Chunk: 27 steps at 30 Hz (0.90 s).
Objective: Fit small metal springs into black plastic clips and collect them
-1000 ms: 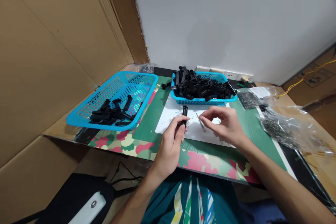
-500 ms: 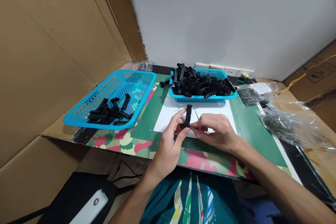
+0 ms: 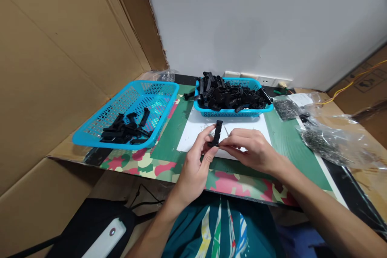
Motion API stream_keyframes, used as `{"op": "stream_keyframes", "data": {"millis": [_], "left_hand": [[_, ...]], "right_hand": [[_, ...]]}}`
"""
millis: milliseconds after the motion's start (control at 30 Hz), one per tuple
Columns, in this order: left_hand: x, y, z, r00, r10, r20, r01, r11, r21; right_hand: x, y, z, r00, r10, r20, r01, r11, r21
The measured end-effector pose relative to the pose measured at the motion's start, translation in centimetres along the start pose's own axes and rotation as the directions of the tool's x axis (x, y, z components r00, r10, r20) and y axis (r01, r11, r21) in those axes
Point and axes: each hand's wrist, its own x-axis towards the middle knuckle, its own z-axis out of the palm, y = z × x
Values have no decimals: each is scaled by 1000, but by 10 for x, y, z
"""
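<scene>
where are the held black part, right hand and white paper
Held black part (image 3: 217,132), head view, its long body
Right hand (image 3: 256,147), head view, back of hand
White paper (image 3: 189,136), head view, bare left side

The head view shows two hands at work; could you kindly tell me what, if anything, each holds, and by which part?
The left hand grips a black part by its lower end; the right hand meets that end, its own hold unclear.

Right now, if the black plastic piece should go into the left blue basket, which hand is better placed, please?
Probably the left hand: it grips the black plastic piece and is nearer the left blue basket. The right hand sits farther right, at the piece's lower end.
</scene>
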Motion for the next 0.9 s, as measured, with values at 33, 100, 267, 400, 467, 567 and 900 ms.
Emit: {"op": "stream_keyframes", "data": {"millis": [33,100,267,400,467,567,900], "left_hand": [[0,0,0,1000,6,-6,-6,1000,-8],[1,0,1,1000,13,-14,-14,999,-29],[1,-1,0,1000,6,2,-6,1000,-21],[1,-1,-1,1000,-5,25,5,1000,-3],[0,-2,-1,1000,-8,25,8,1000,-13],[0,-3,-1,1000,-4,15,5,999,-44],[0,1,-2,998,-21,56,30,987,-155]], "right_hand": [[0,0,0,1000,-14,2,14,999,-36],[0,0,-1,1000,-30,7,30,996,-80],[1,2,-1,1000,-16,11,16,1000,0],[1,4,-1,998,53,16,-55,985,163],[1,3,-1,995,97,31,-102,971,217],[1,1,-2,990,133,36,-138,960,245],[0,-1,-1,983,174,63,-185,934,306]]}}
